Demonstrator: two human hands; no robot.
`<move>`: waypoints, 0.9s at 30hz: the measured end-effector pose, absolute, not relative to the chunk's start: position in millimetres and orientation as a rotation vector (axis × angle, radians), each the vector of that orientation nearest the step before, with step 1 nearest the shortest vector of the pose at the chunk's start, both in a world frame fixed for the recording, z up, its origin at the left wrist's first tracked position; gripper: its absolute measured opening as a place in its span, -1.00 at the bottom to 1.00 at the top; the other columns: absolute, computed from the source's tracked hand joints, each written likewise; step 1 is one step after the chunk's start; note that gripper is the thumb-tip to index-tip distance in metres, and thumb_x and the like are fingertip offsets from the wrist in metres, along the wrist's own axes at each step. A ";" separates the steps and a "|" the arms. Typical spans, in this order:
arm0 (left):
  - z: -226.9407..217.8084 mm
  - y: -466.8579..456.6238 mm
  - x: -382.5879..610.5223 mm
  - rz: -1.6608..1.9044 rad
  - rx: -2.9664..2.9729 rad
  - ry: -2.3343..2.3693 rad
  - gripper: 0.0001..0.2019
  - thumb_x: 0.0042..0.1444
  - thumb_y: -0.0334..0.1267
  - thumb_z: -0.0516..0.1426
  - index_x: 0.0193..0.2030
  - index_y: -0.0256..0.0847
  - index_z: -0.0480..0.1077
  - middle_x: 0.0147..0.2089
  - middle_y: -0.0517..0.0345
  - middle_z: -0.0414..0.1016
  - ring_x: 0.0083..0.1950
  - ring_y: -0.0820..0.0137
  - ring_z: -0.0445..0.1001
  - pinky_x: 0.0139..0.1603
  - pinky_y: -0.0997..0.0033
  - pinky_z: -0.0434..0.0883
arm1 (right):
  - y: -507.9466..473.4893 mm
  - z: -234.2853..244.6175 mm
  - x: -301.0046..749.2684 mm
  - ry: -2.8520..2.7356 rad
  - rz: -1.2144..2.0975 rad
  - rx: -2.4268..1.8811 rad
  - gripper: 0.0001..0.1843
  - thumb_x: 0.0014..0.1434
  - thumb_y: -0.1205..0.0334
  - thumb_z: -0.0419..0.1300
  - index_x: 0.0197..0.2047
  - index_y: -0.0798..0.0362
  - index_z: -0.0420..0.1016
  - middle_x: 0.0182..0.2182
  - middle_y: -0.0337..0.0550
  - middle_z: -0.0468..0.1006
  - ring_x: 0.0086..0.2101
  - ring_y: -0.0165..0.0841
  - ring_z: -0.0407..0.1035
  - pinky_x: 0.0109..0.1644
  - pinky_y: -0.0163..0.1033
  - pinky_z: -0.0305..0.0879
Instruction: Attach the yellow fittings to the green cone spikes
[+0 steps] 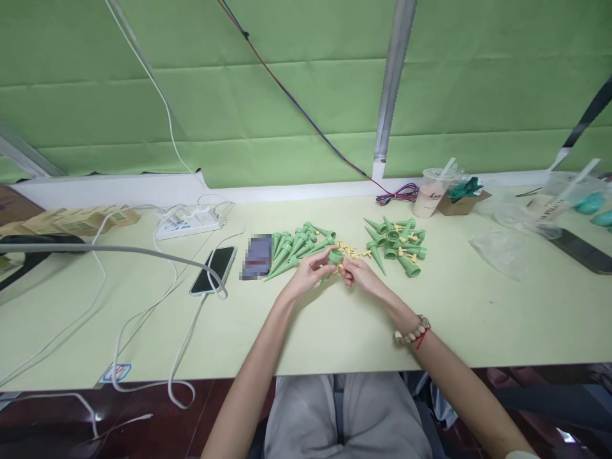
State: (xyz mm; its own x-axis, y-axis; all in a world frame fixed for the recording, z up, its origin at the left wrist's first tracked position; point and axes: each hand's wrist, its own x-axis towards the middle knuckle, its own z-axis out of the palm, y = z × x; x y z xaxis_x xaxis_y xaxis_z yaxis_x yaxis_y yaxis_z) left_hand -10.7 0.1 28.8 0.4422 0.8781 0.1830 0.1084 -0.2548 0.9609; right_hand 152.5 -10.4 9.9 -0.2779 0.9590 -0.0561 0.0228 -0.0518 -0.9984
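Left hand [310, 271] and right hand [362, 274] each have their grip clamped on one green plastic cone-shaped spike [335, 257], held low over the pale green table [335, 331], well right of the black smartphone [213, 269]. A heap of matching green spikes [295, 246] lies nearer the smartphone.

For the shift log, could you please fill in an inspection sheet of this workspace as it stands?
Surface: pale green table, crowded along its far half.
Job's things: green cone held above the table; left cone pile and right cone pile behind the hands, small beige parts between the piles.
Clutter: phone, power strip, cup with straw, cardboard box, plastic bags.
Grips: left hand closed on the green cone; right hand meets it, pinch too small to judge.
Cables: white cables loop over the near edge; red and blue wire runs down the wall.
Surroundings: green wall panels behind.
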 end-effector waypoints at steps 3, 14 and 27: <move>28.0 0.3 -12.7 0.897 1.687 0.861 -0.50 0.03 -0.18 0.19 0.13 -0.25 0.38 -0.52 0.32 0.12 -0.49 0.53 0.20 -0.43 0.50 0.22 | -10.9 12.2 151.8 -1.237 1.692 -1.078 -0.50 0.05 -0.20 0.14 -0.60 0.01 0.12 -0.73 -0.47 0.02 -0.70 -0.54 0.00 -0.59 -0.36 0.02; 30.3 -2.9 0.8 1.036 1.244 0.828 -0.50 -0.08 0.01 0.28 -0.05 -0.28 0.45 -0.35 0.09 0.44 -0.46 0.51 0.38 -0.45 0.50 0.38 | -12.0 21.6 162.5 -1.622 0.880 -1.203 -0.45 0.22 -0.22 -0.07 -0.48 0.06 0.37 -0.62 -0.24 0.36 -0.58 -0.41 0.23 -0.44 -0.28 0.17; 28.6 -0.2 -6.4 0.944 1.140 0.871 -0.50 -0.18 -0.01 0.33 -0.14 -0.31 0.48 -0.45 0.18 0.41 -0.58 0.57 0.31 -0.58 0.51 0.37 | -9.3 11.8 168.5 -2.197 0.295 -1.068 -0.68 0.36 0.25 -0.16 -0.15 0.06 0.41 -0.24 -0.01 0.50 -0.19 -0.24 0.40 -0.10 -0.13 0.31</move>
State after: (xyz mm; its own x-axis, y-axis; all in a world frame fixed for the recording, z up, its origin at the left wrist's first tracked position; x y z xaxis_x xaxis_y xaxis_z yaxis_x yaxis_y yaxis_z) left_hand -6.4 -0.2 28.6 0.3588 0.9297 -0.0833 -0.1580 0.1485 0.9762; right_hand 168.5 -9.3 11.8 -0.4420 0.7641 0.4699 0.6128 0.6398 -0.4638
